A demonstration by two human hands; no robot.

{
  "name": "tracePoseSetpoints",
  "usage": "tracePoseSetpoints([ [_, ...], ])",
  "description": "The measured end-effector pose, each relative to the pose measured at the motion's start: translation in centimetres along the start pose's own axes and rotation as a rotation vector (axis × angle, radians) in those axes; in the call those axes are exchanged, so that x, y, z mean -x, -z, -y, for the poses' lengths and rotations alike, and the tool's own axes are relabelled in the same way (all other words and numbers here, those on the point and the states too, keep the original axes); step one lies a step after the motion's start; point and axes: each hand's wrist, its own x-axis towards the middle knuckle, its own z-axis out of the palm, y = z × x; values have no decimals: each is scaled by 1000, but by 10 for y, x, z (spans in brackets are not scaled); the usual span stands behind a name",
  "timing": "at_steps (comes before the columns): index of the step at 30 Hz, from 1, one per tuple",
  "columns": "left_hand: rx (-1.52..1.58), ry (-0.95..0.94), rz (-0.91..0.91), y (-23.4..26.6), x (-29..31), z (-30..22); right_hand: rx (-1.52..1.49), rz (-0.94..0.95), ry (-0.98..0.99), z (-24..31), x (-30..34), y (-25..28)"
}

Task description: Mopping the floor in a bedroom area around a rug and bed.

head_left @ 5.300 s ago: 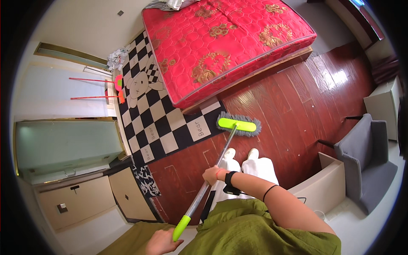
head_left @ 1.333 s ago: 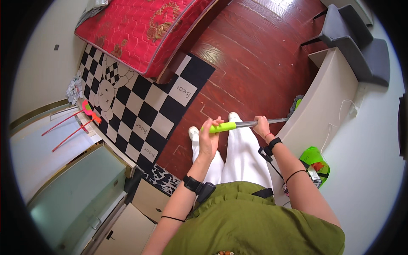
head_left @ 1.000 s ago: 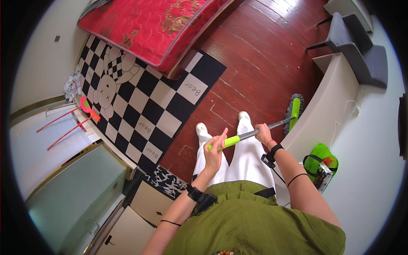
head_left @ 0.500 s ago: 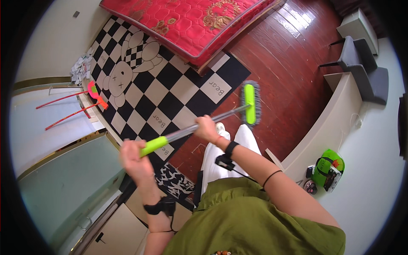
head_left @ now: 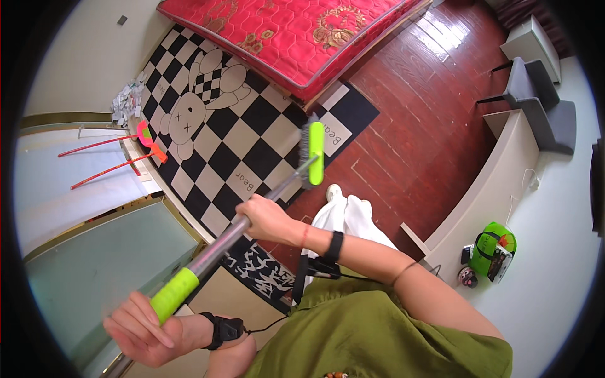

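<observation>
I hold a broom with a silver pole (head_left: 265,201), a lime-green grip (head_left: 173,295) and a lime-green head with grey bristles (head_left: 313,153). My right hand (head_left: 268,217) is closed around the middle of the pole. Lower left, my left hand (head_left: 144,331) holds the end below the green grip, a black band on its wrist. The broom head rests over the edge of the black-and-white checkered rug (head_left: 220,132), near the dark red wooden floor (head_left: 403,126). My white-trousered legs (head_left: 346,217) stand just right of the head.
A red patterned mattress (head_left: 296,31) lies at the top. Two red-handled tools (head_left: 107,157) lean by the left wall, with a paper pile (head_left: 126,101) near them. Grey chairs (head_left: 535,107) and a white counter (head_left: 491,189) with a green bag (head_left: 495,249) stand right.
The broom swung from my right side across to the left and its head now sits on the rug's edge. My left hand dropped lower on the pole's end.
</observation>
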Motion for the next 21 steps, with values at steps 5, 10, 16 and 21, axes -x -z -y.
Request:
tracePoseSetpoints([
  [5,187,176,115,6,24,31,93,-111,-178,-38,62,28],
  [10,51,599,274,-37,90,127,282,-228,-391,-144,145,77],
  [16,146,1067,628,-57,200,217,344,-168,-627,-249,259,110],
  [21,48,1363,880,-82,276,232,359,-33,-748,-312,351,113],
])
